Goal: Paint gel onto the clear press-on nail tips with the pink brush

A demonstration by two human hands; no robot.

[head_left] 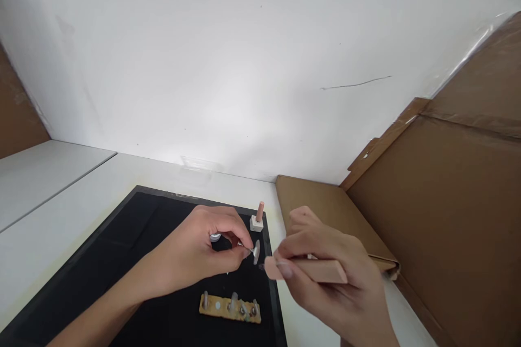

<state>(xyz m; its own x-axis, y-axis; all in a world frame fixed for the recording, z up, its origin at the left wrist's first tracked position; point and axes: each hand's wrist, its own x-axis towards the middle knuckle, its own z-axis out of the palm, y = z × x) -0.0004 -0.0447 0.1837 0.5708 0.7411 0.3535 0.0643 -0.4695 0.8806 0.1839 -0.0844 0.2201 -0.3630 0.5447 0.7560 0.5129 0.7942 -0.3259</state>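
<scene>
My left hand (203, 244) pinches a small metal stick that carries a clear oval nail tip (256, 252) at its end, above the black mat (122, 244). To the right, my right hand (325, 276) grips a pale pink cylindrical handle (321, 271), a bottle cap by its look, with a small dark brush end pointing left at the nail tip. A small gap shows between brush and tip. Below, a yellowish strip (226, 308) holds several upright clear tips on round bases.
A white square bottle with a pink cap (259, 217) stands at the mat's back right corner. Partly behind my left hand is a small round silvery item (215, 237). Cardboard (325, 211) lies right of the mat, beside a tall cardboard panel (448, 190). A white wall rises behind.
</scene>
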